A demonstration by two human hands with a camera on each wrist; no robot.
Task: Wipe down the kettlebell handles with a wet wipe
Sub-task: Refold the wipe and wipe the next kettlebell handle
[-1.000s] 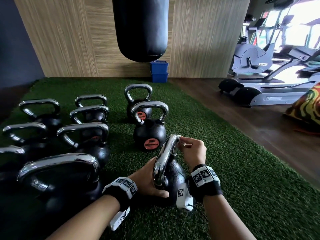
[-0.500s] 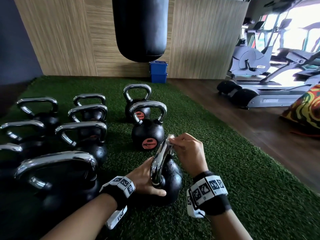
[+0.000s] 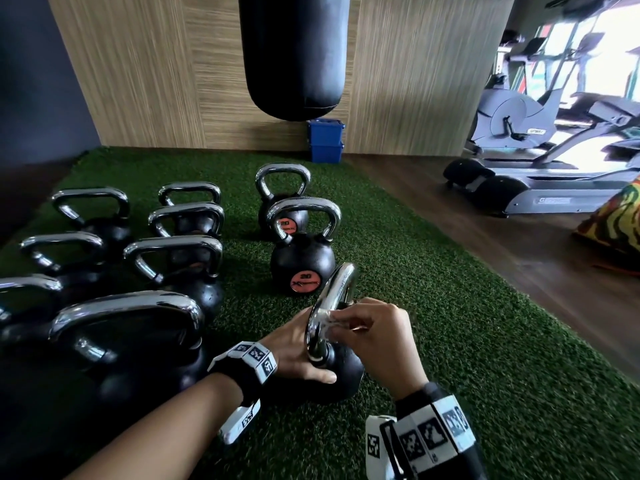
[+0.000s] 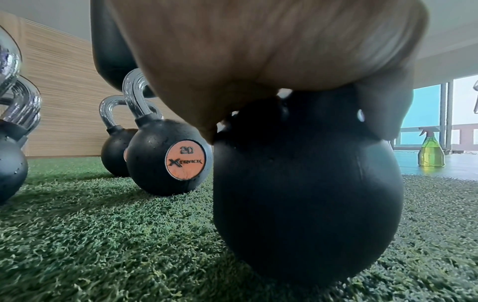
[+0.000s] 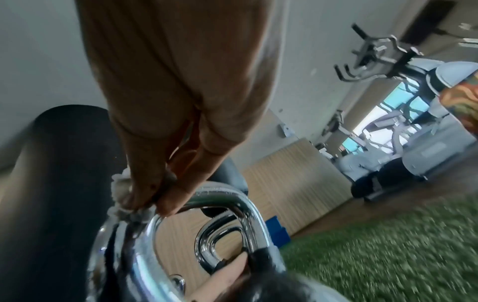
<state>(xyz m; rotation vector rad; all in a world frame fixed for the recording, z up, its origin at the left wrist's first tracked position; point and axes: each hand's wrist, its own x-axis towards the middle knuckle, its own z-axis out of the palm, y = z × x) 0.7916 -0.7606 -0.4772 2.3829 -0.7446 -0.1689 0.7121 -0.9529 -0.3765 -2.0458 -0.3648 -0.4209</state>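
Note:
A black kettlebell [image 3: 346, 372] with a chrome handle [image 3: 337, 289] stands on the green turf right in front of me. My left hand [image 3: 298, 355] grips the top of its ball at the base of the handle, the thumb lying on the near side. My right hand [image 3: 349, 322] pinches a crumpled white wet wipe [image 3: 329, 323] against the near leg of the handle. In the right wrist view the wipe [image 5: 121, 192] is bunched under the fingertips [image 5: 168, 206] on the chrome handle [image 5: 232, 202]. The left wrist view shows my left hand's palm [image 4: 258, 61] over the ball [image 4: 308, 204].
Two kettlebells marked 20 [image 3: 303, 261] stand just beyond, and several larger ones [image 3: 138, 327] crowd the left. A black punching bag [image 3: 294, 53] hangs ahead, above blue boxes [image 3: 325, 142]. Treadmills [image 3: 554, 188] stand on the wooden floor at right. A green spray bottle [image 4: 430, 151] stands off the turf.
My right hand has slid the wipe from the top of the handle down its near leg toward the ball. The left hand has kept its hold on the kettlebell.

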